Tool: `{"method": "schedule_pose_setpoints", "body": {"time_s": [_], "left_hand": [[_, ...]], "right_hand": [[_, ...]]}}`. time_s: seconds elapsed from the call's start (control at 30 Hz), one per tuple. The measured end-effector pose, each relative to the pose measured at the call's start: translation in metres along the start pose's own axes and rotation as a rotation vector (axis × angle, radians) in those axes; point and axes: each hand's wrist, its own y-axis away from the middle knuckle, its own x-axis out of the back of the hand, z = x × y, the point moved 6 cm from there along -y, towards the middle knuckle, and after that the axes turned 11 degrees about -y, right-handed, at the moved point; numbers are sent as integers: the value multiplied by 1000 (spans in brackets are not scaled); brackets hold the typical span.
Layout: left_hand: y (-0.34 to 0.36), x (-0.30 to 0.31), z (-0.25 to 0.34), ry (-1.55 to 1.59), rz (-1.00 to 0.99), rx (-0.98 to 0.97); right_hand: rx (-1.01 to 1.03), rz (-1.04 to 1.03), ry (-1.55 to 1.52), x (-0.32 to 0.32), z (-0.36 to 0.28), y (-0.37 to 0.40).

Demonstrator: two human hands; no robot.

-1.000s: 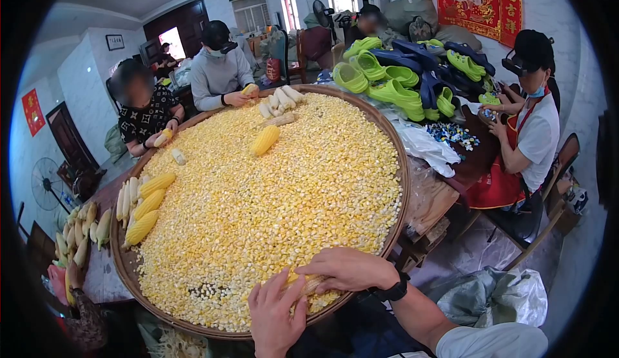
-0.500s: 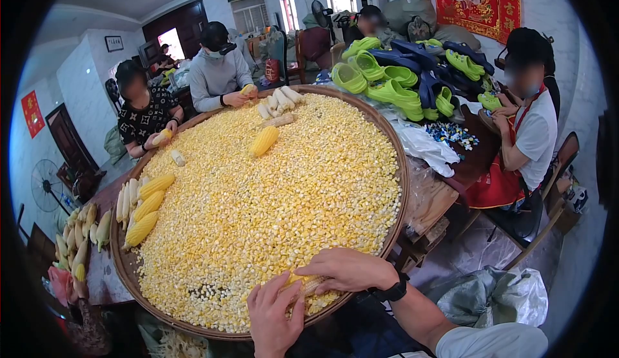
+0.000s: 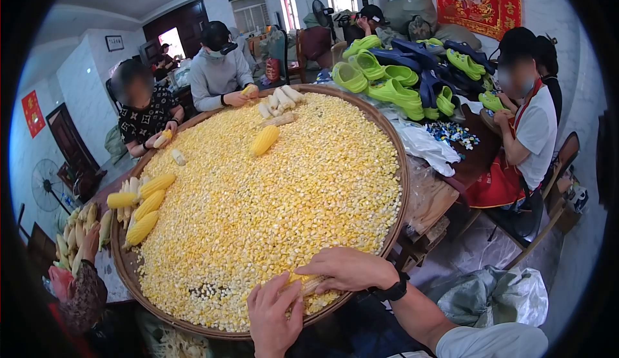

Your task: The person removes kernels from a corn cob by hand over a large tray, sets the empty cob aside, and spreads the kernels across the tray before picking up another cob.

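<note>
Both of my hands are on one partly stripped corn cob (image 3: 311, 285), low over the near edge of a large round tray (image 3: 401, 222) spread with loose kernels (image 3: 271, 210). My left hand (image 3: 276, 313) has its fingers curled over the cob's left end. From the right, my right hand (image 3: 345, 271) grips the other end, a dark band on its wrist. Yellow kernels show between the hands; the fingers hide much of the cob. Farther off on the kernels lies a full yellow cob (image 3: 264, 141).
Several yellow cobs (image 3: 147, 227) lie at the tray's left rim, stripped cobs (image 3: 284, 99) at the far rim. A co-worker's hand (image 3: 91, 242) is by unpeeled corn at left. Other people sit around. Green and blue clogs (image 3: 400, 94) are piled at back right; a sack (image 3: 493, 297) is at lower right.
A co-worker's arm has come in at the lower left by the unpeeled corn. Another yellow cob now lies at the tray's left rim. My hands have barely moved.
</note>
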Motion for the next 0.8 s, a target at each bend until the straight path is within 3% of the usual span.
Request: {"method": "schedule_pose_setpoints", "body": {"time_s": [0.63,0.8], "left_hand": [[-1,-3,-3,49,-26,122],[0,-3,-3,19,-22,68]], "right_hand": [[-11,13,-12,1,-2,0],[-12,17,-8,1,-2,-1]]}}
